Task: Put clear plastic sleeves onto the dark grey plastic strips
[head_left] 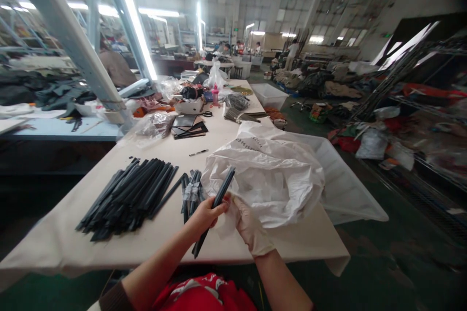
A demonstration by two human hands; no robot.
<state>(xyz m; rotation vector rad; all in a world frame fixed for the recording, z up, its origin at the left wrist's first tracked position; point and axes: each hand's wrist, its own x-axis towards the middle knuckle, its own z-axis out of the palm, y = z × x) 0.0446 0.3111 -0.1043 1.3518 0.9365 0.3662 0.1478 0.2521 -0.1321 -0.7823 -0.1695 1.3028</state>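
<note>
My bare left hand (204,215) is closed around a small bundle of black strips (225,185), which slants up and away from me over the table's near edge. My right hand (250,228), in a pale glove, pinches at the side of that bundle. A piece of translucent plastic film (225,226) hangs between the two hands, its upper part hidden by my fingers. Just beyond my left hand lie several strip bundles (191,190) with clear wrapping round their middles. A large heap of loose black strips (127,199) spreads out to the left.
A crumpled white sack (270,175) lies to the right, beside a translucent plastic bin (346,184). Farther back on the covered table (160,146) are a pen (199,153), dark flat sheets (189,126), scissors (206,114) and a pink bottle (215,95). A metal post (73,34) rises at left.
</note>
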